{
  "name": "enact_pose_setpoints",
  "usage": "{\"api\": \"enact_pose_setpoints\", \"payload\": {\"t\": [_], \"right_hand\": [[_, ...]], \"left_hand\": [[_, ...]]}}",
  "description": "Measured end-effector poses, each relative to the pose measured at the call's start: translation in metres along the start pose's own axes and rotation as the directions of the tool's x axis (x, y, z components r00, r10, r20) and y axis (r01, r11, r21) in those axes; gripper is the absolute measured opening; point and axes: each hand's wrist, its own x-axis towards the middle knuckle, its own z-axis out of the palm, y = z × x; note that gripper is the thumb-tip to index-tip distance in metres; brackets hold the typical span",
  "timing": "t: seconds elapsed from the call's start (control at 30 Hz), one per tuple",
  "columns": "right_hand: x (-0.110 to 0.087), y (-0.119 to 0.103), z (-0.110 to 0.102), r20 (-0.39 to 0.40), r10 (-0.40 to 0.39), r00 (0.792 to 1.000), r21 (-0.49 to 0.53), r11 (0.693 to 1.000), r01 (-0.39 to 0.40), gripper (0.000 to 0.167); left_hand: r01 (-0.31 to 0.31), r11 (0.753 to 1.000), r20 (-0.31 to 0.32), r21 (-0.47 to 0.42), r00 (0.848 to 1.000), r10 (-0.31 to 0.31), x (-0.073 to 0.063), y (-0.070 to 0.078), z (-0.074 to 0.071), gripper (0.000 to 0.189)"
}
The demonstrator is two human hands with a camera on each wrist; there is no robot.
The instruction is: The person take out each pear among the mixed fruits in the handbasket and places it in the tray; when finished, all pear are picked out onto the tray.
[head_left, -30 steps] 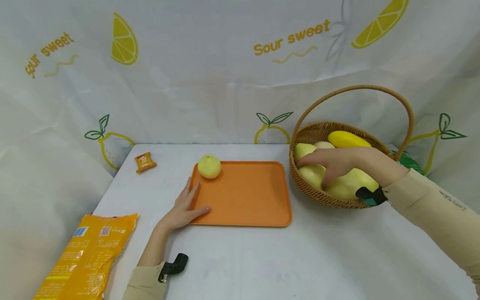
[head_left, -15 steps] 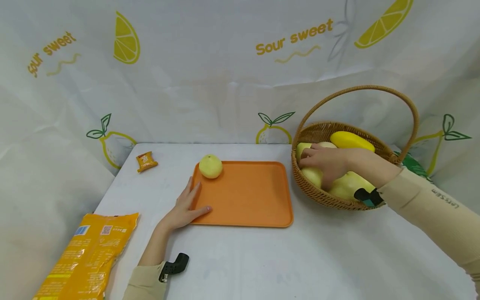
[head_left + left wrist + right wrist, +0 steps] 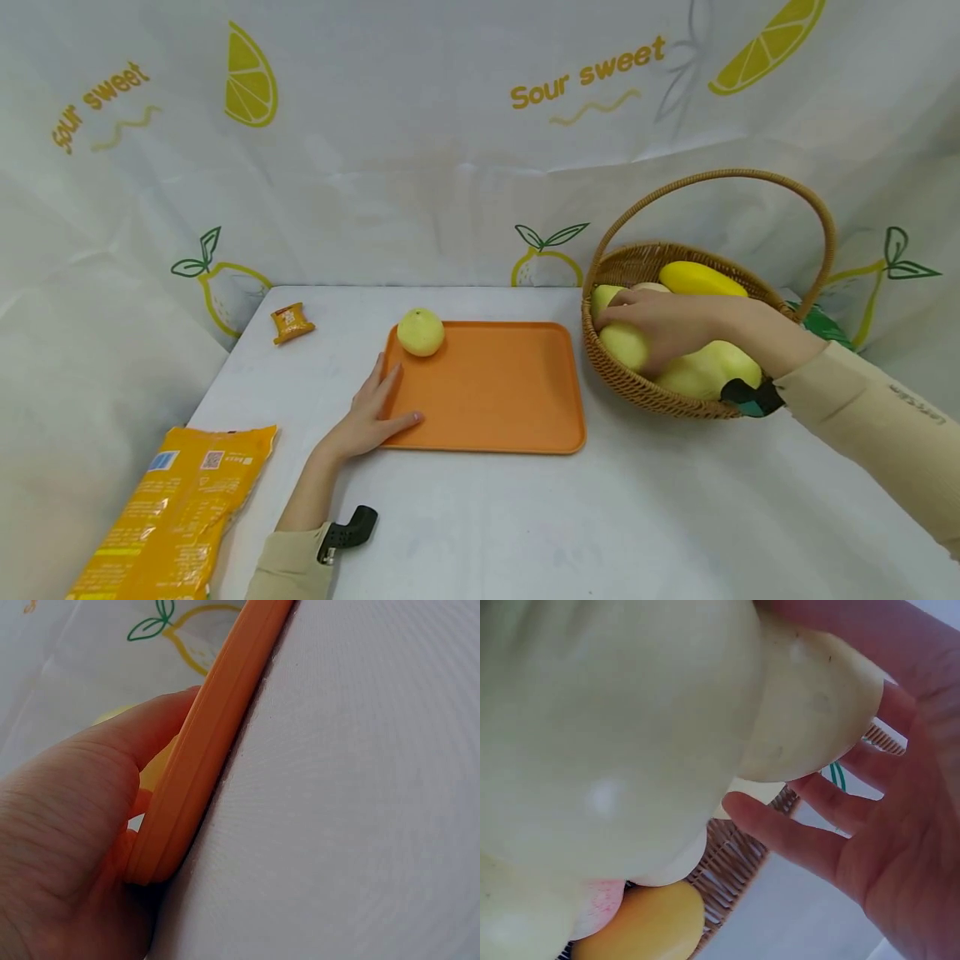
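Right hand [image 3: 660, 325] cups a smooth pear [image 3: 624, 345] in the wicker basket [image 3: 637, 385]; left hand [image 3: 367, 417] flat

Light: bright, even, diffuse | Shadows: faint, soft | Head view: sharp, wide-angle bending at edges | Wrist views: very close, soft, partly out of focus

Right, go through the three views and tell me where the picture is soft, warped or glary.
Head view: even soft light, faint shadows, sharp; the backdrop bows outward from the wide lens. Left wrist view: the left hand is soft up close, the tray edge sharper. Right wrist view: the pale fruit fills the frame, blurred, with small glare spots; the right hand is soft too.
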Motion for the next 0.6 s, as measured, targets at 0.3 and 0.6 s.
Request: {"api": "enact_pose_setpoints", "payload": {"t": [0.3, 0.6], "right_hand": [[-0.014, 0.016, 0.004, -0.056, 0.063, 0.996, 0.259, 0.965, -0.047, 0.067], [-0.025, 0.020, -0.001, -0.040, 0.191, 0.981, 0.467, 0.871, -0.151, 0.068]], "left_hand": [[-0.003, 1.000, -0.002, -0.003, 1.000, 0.003, -0.001, 0.000, 0.000, 0.094], [0.001, 1.000, -0.001, -0.004, 1.000, -0.001, -0.001, 0.000, 0.000, 0.095]]}}
